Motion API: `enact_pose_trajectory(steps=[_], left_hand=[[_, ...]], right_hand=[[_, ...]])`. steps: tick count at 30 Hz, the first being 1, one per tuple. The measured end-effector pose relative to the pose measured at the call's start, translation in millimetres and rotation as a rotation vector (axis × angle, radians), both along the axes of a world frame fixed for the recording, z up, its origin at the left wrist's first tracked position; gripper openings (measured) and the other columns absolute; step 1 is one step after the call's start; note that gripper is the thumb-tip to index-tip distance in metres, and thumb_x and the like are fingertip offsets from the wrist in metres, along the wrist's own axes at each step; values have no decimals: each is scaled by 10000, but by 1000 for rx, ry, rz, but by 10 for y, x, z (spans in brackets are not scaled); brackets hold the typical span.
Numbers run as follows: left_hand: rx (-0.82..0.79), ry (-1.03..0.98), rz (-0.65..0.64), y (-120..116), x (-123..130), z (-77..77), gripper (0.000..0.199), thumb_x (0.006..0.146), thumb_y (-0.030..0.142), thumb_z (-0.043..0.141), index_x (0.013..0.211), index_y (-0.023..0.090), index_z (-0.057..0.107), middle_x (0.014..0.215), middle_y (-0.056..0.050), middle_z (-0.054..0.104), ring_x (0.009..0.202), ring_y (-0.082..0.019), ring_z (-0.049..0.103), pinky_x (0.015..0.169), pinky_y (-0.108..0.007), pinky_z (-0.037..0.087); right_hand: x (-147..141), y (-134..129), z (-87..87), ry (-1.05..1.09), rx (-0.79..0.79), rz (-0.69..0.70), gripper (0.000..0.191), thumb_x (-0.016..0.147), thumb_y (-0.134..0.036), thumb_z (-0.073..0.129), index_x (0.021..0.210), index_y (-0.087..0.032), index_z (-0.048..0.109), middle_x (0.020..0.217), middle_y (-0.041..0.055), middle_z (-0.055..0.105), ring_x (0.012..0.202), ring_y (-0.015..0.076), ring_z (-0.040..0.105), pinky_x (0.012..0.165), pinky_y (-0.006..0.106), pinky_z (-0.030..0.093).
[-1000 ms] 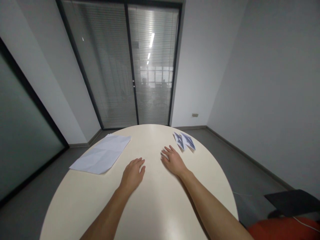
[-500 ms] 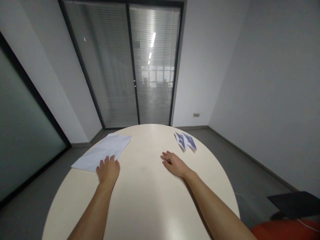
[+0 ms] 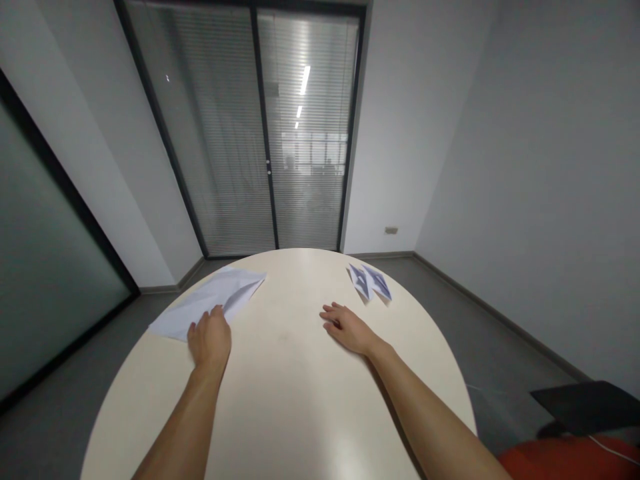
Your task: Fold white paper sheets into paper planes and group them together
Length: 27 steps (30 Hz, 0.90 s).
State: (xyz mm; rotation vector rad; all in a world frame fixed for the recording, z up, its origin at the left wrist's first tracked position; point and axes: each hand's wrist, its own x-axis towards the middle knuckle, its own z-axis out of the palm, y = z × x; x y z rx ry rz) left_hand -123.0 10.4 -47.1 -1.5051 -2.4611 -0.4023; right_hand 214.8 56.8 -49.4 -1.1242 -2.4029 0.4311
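At the left of the round table lies white paper [image 3: 200, 303], perhaps several sheets, its top one buckled up near its right side. My left hand [image 3: 211, 337] is on the near edge of this paper, fingers bent over it and drawn together; the thumb is hidden under the hand. The raised fold runs from my fingertips toward the paper's right corner. Palm down on the table, my right hand [image 3: 349, 328] rests with loosely stretched fingers and holds nothing. Beyond it stands a folded paper piece [image 3: 370, 283] with dark printed patches, apart from the hand.
The round cream tabletop [image 3: 290, 400] reaches out toward a glass partition with blinds [image 3: 305, 200]. At the lower right are a dark flat panel [image 3: 593, 407] and a red seat [image 3: 570, 460] with a white cable across it. A wall socket [image 3: 391, 230] sits low on the far wall.
My left hand has drawn its fingers in and shifted slightly left. The white paper has buckled beside it, and its left corner has moved inward. My right hand stays put.
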Motion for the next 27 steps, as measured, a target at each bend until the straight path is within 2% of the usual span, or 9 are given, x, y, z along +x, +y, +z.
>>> enact_pose_trajectory(steps=[4, 7, 11, 14, 17, 20, 22, 24, 27], left_hand=[[177, 99, -125, 0, 127, 39, 470, 1020, 100, 257, 1349, 76, 591, 1295, -188, 680, 1255, -282, 610, 1129, -467, 374], [185, 144, -337, -20, 316, 27, 469, 995, 63, 300, 1349, 100, 605, 1388, -150, 635, 1358, -267, 530, 1175, -458, 333], [21, 110, -553, -72, 612, -38, 469, 972, 47, 338, 1336, 116, 625, 1389, -138, 636, 1340, -285, 552, 1181, -481, 335], [-130, 62, -761, -111, 771, -85, 513, 957, 15, 323, 1382, 126, 588, 1411, -127, 621, 1376, -268, 521, 1190, -463, 337], [-240, -2, -866, -158, 867, -83, 518, 963, 25, 321, 1418, 119, 551, 1449, -143, 584, 1383, -257, 517, 1166, -430, 381], [-252, -82, -936, -238, 937, -8, 449, 1016, 149, 341, 1396, 151, 579, 1436, -143, 597, 1352, -263, 550, 1090, -416, 461], [-248, -128, -1028, -312, 980, 84, 373, 1023, 286, 415, 1275, 198, 676, 1405, -104, 631, 1327, -274, 572, 1074, -414, 468], [-251, -170, -1080, -391, 1022, 198, 359, 982, 426, 515, 1201, 225, 717, 1366, -97, 661, 1257, -295, 623, 1037, -423, 482], [-281, -256, -1151, -477, 1084, 353, 369, 1015, 440, 439, 1082, 256, 752, 1098, -51, 781, 1017, -245, 721, 923, -365, 509]], right_hand=[[-3, 40, -73, 62, 12, 31, 288, 931, -217, 539, 1156, -202, 717, 1226, 105, 721, 1270, 278, 594, 1154, 474, 384], [-36, 72, -145, 111, 23, 24, 312, 918, -233, 545, 1196, -194, 682, 1263, 119, 697, 1257, 282, 595, 1157, 485, 376], [-95, 107, -191, 263, 46, -172, 404, 890, -209, 504, 1288, -171, 567, 1349, 145, 616, 1264, 269, 563, 1112, 469, 415], [-109, 135, -146, 396, 118, -296, 360, 863, -172, 452, 1207, -196, 552, 1293, 126, 615, 1223, 263, 558, 1076, 470, 431], [-100, 156, -70, 459, 228, -350, 310, 863, -179, 451, 1152, -200, 563, 1233, 129, 625, 1194, 281, 556, 1058, 486, 433], [-114, 151, -35, 417, 289, -321, 295, 902, -225, 475, 1166, -187, 600, 1276, 145, 625, 1238, 289, 539, 1102, 494, 398], [-145, 128, -52, 340, 263, -265, 339, 934, -284, 494, 1235, -182, 610, 1360, 148, 600, 1306, 285, 505, 1143, 483, 367], [-180, 92, -89, 214, 177, -216, 429, 959, -356, 501, 1338, -173, 586, 1458, 151, 546, 1394, 294, 438, 1182, 490, 321], [-203, 34, -128, -34, -27, -143, 574, 979, -495, 484, 1462, -186, 516, 1577, 146, 427, 1497, 354, 295, 1211, 589, 208]])
